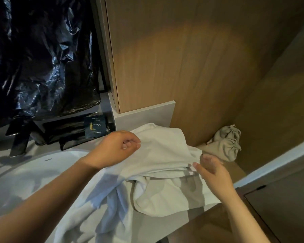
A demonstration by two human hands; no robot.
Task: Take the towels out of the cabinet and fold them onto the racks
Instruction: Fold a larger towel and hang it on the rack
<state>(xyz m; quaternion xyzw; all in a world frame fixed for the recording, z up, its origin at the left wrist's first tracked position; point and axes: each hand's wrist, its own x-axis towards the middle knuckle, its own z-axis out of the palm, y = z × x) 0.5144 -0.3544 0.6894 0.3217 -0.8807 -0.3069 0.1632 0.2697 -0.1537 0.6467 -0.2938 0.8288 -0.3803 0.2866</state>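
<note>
We judge the folding step is in hand: the towel [162, 155] lies bunched on the surface [0, 146], one end spilling over the sink [42, 172] rim, with no rack in sight; our left hand [116, 148] pinches its far edge; our right hand [212, 171] hangs loose-fingered beside its right edge, grasping nothing; next, that hand should catch a second corner and pull the cloth flat; the bag [42, 58] and pouch [226, 142] hide their contents; the tray [63, 128] holds a sachet [94, 126].
</note>
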